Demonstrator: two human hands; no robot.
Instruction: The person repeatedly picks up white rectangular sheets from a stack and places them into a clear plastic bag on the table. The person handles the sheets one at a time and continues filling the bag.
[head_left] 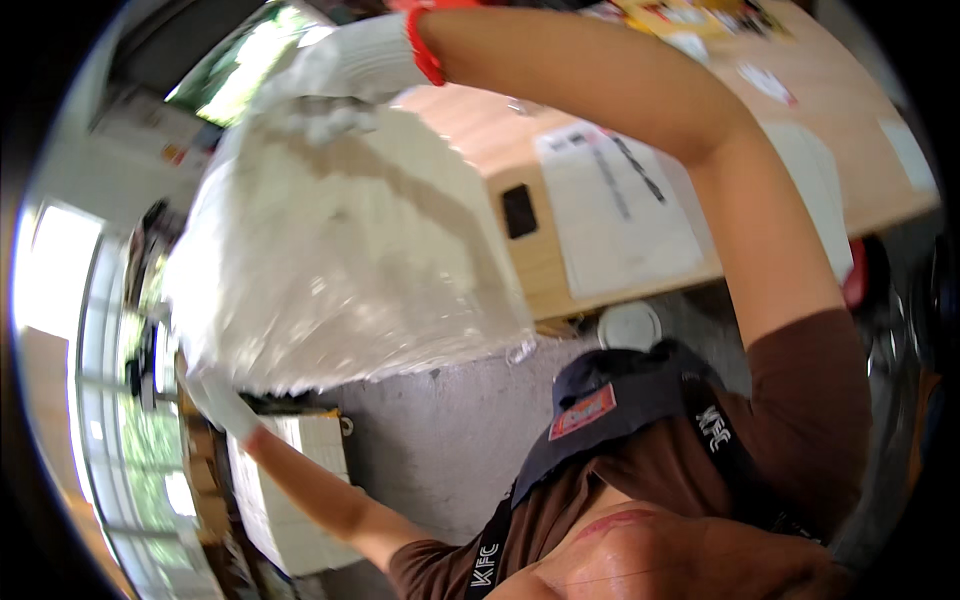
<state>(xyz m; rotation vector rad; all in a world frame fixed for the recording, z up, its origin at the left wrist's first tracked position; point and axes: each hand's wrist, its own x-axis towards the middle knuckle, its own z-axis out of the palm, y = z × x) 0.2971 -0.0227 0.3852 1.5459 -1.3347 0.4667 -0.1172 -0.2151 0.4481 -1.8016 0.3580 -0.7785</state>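
A large white block-shaped bundle (340,270) in clear, wrinkled plastic film is held up between my two hands, tilted, beside the table. My right hand (335,85), in a white glove with a red band at the wrist, reaches across the top, its fingers curled over the bundle's far edge. At the near left lower corner, my left hand (218,400), also white-gloved, grips the bundle from the side; some of its fingers are hidden or blurred. The bundle covers part of the table's left end.
On the wooden table (850,200) lie a black phone (519,211), a white sheet (625,240) with dark marks, and yellow packaging (690,15) at the back. A round white lid or bucket (630,325) stands below its edge. A white stack (300,450) occupies the floor at lower left.
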